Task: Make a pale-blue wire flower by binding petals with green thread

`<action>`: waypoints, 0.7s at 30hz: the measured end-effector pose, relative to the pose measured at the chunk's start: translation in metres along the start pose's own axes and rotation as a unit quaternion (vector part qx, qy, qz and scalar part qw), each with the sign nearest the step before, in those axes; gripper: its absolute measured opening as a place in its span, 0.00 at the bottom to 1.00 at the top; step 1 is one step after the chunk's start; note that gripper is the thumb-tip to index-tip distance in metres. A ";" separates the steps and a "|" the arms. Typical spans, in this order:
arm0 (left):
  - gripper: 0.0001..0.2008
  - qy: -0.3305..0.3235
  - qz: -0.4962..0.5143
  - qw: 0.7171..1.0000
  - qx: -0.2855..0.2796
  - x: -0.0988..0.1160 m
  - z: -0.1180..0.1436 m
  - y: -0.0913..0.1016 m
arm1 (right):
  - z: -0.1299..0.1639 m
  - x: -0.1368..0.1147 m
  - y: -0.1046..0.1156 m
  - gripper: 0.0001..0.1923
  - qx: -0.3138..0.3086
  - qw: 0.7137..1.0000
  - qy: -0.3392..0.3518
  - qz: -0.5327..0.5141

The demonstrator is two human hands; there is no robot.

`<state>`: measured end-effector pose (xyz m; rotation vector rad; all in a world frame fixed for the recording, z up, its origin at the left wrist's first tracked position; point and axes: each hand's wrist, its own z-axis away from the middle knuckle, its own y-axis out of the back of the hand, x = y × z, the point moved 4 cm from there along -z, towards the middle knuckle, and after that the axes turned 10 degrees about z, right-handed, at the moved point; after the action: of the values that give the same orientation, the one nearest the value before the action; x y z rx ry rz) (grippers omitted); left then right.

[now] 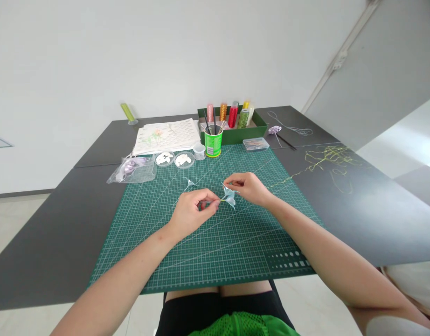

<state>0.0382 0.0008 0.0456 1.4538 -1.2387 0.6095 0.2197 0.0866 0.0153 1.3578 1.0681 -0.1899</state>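
A pale blue craft flower (229,196) hangs over the green cutting mat (208,252), its petals pointing right. My left hand (196,208) pinches its thin stem between thumb and fingers, where a bit of yellow-green thread shows. My right hand (248,186) is closed at the flower's upper petals, thumb and finger together near a petal tip; whether it grips the petal or a thread I cannot tell. Just beyond my left hand, a smaller pale blue flower (190,182) on a wire stem lies on the mat.
Behind stand a green can (213,143) of brushes and sticks and a green box (236,136) of thread spools. White petals lie in round dishes (184,160), near a plastic bag (133,170) and paper sheets (169,135). Loose yellow-green thread (323,159) spreads at right.
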 end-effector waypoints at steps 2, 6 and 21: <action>0.05 0.000 -0.004 1.000 0.030 0.000 -0.001 0.005 | 0.000 0.000 -0.002 0.10 -0.004 1.000 -0.001 0.003; 0.07 0.004 -0.027 0.995 0.095 -0.002 -0.003 0.016 | 0.001 -0.003 -0.005 0.11 -0.001 1.000 0.017 0.016; 0.08 0.035 -0.024 0.981 0.187 -0.015 -0.008 0.033 | 0.014 -0.036 -0.008 0.09 -0.001 0.984 0.172 0.053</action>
<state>0.0053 0.0177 0.0471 1.7504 -1.0679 0.8887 0.2019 0.0563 0.0332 1.4741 1.2759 0.1309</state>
